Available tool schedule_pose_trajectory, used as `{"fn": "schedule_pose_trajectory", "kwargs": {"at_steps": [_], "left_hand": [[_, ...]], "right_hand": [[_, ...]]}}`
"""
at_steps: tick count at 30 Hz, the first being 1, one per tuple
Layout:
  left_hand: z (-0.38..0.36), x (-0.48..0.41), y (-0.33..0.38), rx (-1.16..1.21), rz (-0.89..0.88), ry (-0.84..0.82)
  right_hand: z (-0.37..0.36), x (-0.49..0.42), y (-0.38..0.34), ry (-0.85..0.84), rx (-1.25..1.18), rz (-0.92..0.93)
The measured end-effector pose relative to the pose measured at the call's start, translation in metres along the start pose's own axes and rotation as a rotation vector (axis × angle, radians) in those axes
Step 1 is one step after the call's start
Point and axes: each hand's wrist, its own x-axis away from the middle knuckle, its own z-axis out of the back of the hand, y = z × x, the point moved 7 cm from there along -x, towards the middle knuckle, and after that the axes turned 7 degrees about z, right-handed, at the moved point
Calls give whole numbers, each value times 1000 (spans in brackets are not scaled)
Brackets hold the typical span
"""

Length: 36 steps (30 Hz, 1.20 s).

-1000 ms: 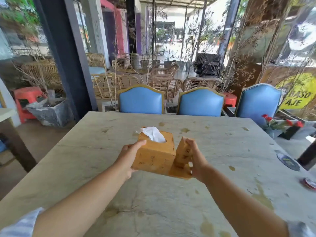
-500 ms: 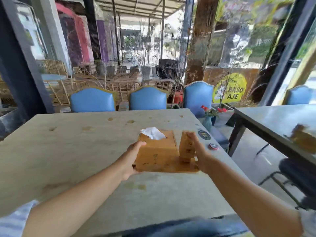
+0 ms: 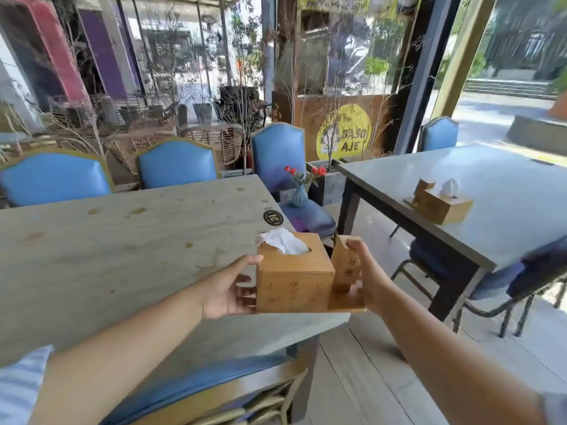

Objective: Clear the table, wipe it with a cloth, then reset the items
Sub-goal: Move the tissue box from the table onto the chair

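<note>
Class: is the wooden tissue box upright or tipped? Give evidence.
Upright. The tissue box has its slot facing up with a white tissue poking out, held level between left hand and right hand.

I can't read the engraved marks on the square wooden tissue box point(image 3: 294, 271); it hides the left fingers' point(image 3: 244, 291) tips. The pale stone counter point(image 3: 92, 256) runs off left.
</note>
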Motion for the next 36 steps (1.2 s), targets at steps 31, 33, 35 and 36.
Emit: {"fn": "schedule_pose_trajectory", "kwargs": {"at_steps": [31,33,35,36], "left_hand": [[-142,-385,146,384,31,313],[-135,-406,150,414,39,359],[-124,-428,152,454,61,413],[-117,-440,154,472,76,436]], "right_hand": [[159,-463,-63,-231,126,-112],[149,-494,-61,-243,128,-134],[135,-524,-54,-257,122,-169],[127,-538,-51,-255,116,-188]]}}
